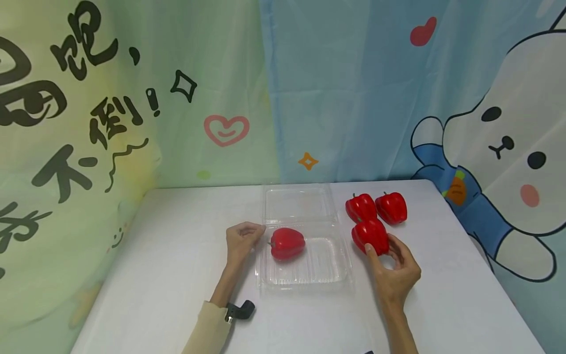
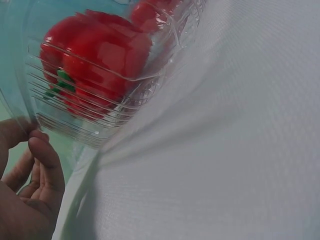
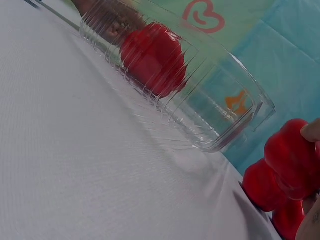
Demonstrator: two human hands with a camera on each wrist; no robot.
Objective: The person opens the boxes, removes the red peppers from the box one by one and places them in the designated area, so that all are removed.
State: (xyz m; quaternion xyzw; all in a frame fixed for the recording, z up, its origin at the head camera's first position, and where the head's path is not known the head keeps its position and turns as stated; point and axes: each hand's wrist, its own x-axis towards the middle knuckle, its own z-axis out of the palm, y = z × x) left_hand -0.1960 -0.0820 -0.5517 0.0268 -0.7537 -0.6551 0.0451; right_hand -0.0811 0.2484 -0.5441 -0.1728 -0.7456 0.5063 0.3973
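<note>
A clear plastic clamshell box [image 1: 325, 265] lies with its lid folded back on the white table. One red bell pepper [image 1: 288, 244] sits on its side in the left part of the box, its stem pointing left. My left hand [image 1: 240, 241] pinches the box's left rim between thumb and forefinger, as the left wrist view shows. To the right of the box, my right hand [image 1: 395, 268] grips another red bell pepper [image 1: 370, 236] between thumb and fingers. Behind that one stand two more red bell peppers, the left one [image 1: 360, 206] and the right one [image 1: 391, 207].
The white table [image 1: 177, 236] runs back to a printed curtain [image 1: 336, 98] hung behind it. A dark wrist strap with a small black device [image 1: 240, 310] sits on the left wrist. At the bottom edge shows a bit of a dark object [image 1: 369, 352].
</note>
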